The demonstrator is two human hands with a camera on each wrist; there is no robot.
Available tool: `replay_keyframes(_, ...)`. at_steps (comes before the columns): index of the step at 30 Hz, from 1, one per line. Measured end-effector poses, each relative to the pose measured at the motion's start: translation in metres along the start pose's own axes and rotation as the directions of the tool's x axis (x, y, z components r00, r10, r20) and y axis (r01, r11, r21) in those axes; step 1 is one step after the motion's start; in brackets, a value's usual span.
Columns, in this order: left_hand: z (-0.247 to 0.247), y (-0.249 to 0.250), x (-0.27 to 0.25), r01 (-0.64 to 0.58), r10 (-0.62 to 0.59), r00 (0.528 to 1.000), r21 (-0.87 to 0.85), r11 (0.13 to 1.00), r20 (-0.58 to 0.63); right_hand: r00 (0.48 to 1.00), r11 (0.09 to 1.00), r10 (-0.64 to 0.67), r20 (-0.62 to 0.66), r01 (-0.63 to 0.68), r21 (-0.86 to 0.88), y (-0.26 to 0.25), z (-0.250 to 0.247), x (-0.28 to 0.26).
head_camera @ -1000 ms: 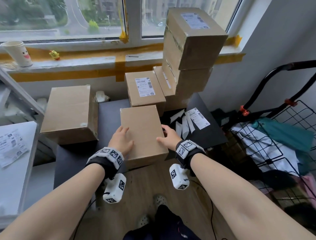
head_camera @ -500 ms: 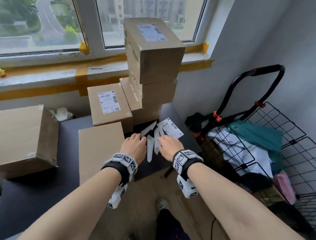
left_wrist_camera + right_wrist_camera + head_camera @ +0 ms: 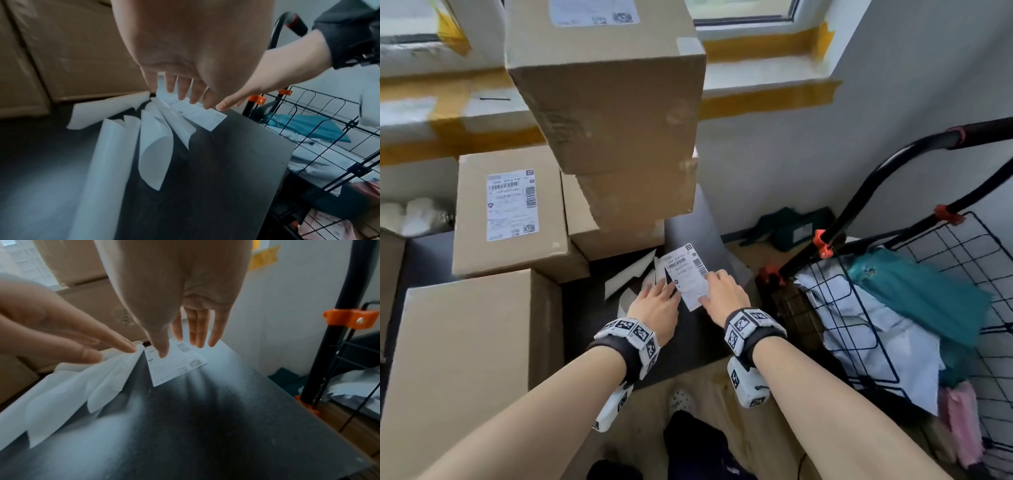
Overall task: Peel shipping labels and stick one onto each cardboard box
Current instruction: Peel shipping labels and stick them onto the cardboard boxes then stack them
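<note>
A printed shipping label (image 3: pixel 686 274) lies on the dark table (image 3: pixel 688 346), right of several peeled white backing sheets (image 3: pixel 629 277). My left hand (image 3: pixel 663 291) hovers at the label's left edge with straight fingers, which touch the backing sheets (image 3: pixel 82 389). My right hand (image 3: pixel 717 286) reaches over the label's right edge, fingers straight, one fingertip (image 3: pixel 163 354) down on the label (image 3: pixel 176 366). Neither hand grips anything. A plain cardboard box (image 3: pixel 465 359) sits at the near left. Behind it is a box bearing a label (image 3: pixel 512 209).
A tall stack of cardboard boxes (image 3: pixel 613 102) stands just behind the label, under the window sill. A black wire cart (image 3: pixel 893 308) with cloth and bags stands close on the right, beside the table's right edge. Another box edge (image 3: pixel 390 274) shows far left.
Both hands left the plain box and moved right to the loose label and backing sheets. The view swung right and closer. The right hand now touches the label.
</note>
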State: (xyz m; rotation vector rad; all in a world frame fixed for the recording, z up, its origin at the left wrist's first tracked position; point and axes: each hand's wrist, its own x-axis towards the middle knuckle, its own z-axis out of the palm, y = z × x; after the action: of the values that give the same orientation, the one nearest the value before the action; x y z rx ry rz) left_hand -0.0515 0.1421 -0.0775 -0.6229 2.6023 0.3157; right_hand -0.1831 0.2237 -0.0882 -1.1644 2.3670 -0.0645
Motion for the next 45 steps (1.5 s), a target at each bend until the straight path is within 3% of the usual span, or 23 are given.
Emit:
replay_keyframes(5,0.014,0.008,0.021,0.035,-0.038,0.995,0.031,0.999,0.093,0.999,0.997,0.044,-0.005,-0.043,0.065,0.006,0.007,0.024)
replay_keyframes(14,0.024,0.012,0.022,0.038,-0.039,0.997,0.024,0.999,0.063,0.970,0.902,0.242,0.040,-0.240,0.358,0.007,0.012,0.044)
replay_keyframes(20,0.032,0.006,0.018,-0.001,0.000,0.998,0.008,1.000,0.070,0.955,0.920,0.297,-0.022,-0.280,0.275,0.014,0.011,0.044)
replay_keyframes(23,0.035,0.004,0.017,0.005,-0.005,0.998,0.014,1.000,0.067,0.954,0.900,0.300,-0.008,-0.280,0.335,0.022,0.012,0.040)
replay_keyframes(28,0.032,0.005,0.016,0.043,-0.042,0.999,-0.048,0.998,0.027,0.954,0.820,0.298,-0.017,-0.247,0.516,0.029,0.009,0.031)
replay_keyframes(31,0.018,0.005,0.013,0.057,-0.069,0.996,-0.185,0.981,-0.060,0.949,0.714,0.315,-0.024,-0.221,0.664,0.033,0.001,0.027)
replay_keyframes(33,0.004,0.005,0.011,0.104,-0.148,0.985,-0.375,0.921,-0.089,0.952,0.597,0.307,-0.002,-0.190,0.779,0.032,-0.006,0.022)
replay_keyframes(35,-0.007,0.004,0.010,0.176,-0.254,0.965,-0.565,0.806,-0.062,0.954,0.483,0.297,0.034,-0.180,0.857,0.029,-0.015,0.016)
replay_keyframes(37,-0.016,0.002,0.009,0.209,-0.322,0.947,-0.758,0.618,-0.002,0.960,0.414,0.276,0.055,-0.170,0.894,0.024,-0.022,0.009)
replay_keyframes(40,-0.029,-0.003,-0.001,0.162,-0.338,0.939,-0.951,0.263,0.066,0.971,0.370,0.231,0.066,-0.151,0.917,0.011,-0.031,-0.005)
replay_keyframes(41,-0.032,-0.004,-0.004,0.153,-0.344,0.936,-0.964,0.216,0.072,0.973,0.370,0.218,0.077,-0.155,0.916,0.008,-0.032,-0.007)
replay_keyframes(42,-0.036,-0.008,-0.011,0.139,-0.354,0.934,-0.967,0.216,0.055,0.975,0.373,0.204,0.084,-0.156,0.915,0.001,-0.034,-0.013)
replay_keyframes(45,-0.039,-0.025,-0.032,0.113,-0.349,0.937,-0.932,0.344,-0.016,0.982,0.331,0.162,0.095,-0.145,0.933,-0.019,-0.037,-0.032)
